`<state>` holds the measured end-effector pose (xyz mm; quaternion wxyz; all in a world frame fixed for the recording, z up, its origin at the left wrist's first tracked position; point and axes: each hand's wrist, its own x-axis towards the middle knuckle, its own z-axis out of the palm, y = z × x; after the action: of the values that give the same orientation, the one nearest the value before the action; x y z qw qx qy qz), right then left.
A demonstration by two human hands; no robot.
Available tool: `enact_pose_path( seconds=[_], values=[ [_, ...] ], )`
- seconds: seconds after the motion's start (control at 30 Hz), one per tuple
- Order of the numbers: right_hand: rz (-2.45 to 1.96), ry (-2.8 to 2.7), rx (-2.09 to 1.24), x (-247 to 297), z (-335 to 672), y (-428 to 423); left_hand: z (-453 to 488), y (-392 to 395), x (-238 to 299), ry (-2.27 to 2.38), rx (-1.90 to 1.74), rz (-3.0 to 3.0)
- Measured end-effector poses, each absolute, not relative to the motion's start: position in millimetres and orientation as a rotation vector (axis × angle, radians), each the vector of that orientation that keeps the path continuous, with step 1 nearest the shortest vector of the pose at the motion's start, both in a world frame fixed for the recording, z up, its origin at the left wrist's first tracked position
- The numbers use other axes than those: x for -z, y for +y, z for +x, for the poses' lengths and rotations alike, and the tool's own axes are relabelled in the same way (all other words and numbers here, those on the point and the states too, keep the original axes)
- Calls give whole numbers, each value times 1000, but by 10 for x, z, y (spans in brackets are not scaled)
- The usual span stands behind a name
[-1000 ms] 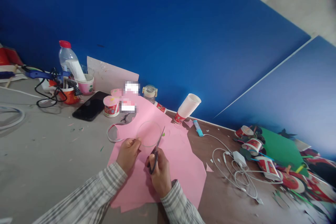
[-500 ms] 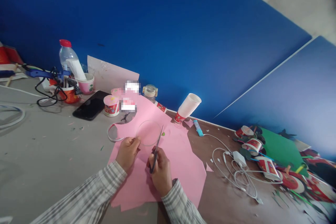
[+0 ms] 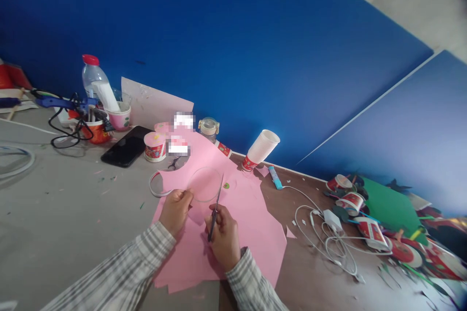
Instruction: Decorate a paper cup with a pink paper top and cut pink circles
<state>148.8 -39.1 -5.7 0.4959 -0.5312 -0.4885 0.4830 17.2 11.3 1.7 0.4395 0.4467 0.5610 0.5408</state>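
Observation:
My left hand (image 3: 175,210) pinches the edge of a clear round disc (image 3: 205,184) held just above a big pink paper sheet (image 3: 251,223). My right hand (image 3: 223,235) grips black-handled scissors (image 3: 216,206), whose blades point up along the disc's right rim. Both wrists wear plaid sleeves. A small green speck lies on the pink sheet just right of the blades.
Behind stand a printed paper cup (image 3: 154,146), a black phone (image 3: 126,146), a red-capped bottle (image 3: 93,78), a blue glue gun (image 3: 58,103) and a tipped stack of paper cups (image 3: 260,148). White charger cables (image 3: 330,233) and cut cups (image 3: 365,223) crowd the right. A blue wall backs the desk.
The scissors' blades have swung a little left along the disc's rim, and both hands shifted slightly with them. Nothing else on the desk moved.

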Motion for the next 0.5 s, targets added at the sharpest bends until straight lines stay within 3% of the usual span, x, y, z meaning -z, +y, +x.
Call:
enact_pose_path(
  seconds=[0.5],
  values=[
    [-1337, -1282, -1085, 43, 1513, -389, 103, 105, -179, 1412, -1251, 1100]
  ],
)
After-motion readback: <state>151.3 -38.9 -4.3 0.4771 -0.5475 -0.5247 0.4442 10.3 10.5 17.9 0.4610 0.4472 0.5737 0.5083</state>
